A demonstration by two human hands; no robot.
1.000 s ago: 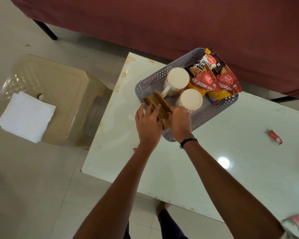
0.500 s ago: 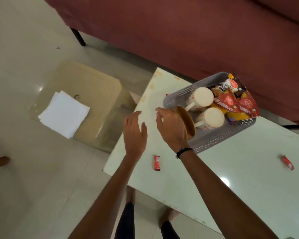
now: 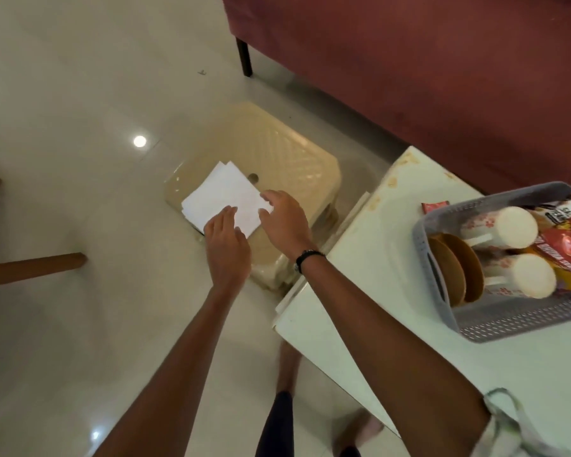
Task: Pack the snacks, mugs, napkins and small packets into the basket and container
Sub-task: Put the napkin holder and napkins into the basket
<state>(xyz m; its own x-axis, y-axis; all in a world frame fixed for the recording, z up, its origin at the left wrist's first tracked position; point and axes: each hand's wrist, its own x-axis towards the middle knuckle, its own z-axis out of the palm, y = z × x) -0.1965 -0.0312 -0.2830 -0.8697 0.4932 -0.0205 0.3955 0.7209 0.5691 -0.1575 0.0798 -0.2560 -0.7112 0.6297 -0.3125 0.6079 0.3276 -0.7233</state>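
Observation:
A stack of white napkins (image 3: 223, 196) lies on a cream plastic stool (image 3: 277, 153) left of the table. My left hand (image 3: 226, 244) rests flat on the stack's near corner, fingers together. My right hand (image 3: 285, 219) touches the stack's right edge with fingers spread; neither hand has lifted it. On the white table (image 3: 376, 258) stands the grey basket (image 3: 495, 321), holding two white mugs (image 3: 508, 222) on their sides, two brown round coasters (image 3: 455, 275) on edge and red snack packets (image 3: 564, 239). A small red packet (image 3: 434, 206) lies behind the basket.
A dark red sofa (image 3: 442, 77) runs along the back, one black leg (image 3: 244, 59) on the tiled floor. A wooden leg (image 3: 33, 267) juts in from the left. My feet and legs show below, beside the table's near corner.
Both hands left the basket, where the coasters now stand on edge, and swung left to the napkins on the stool. The view turned left with them.

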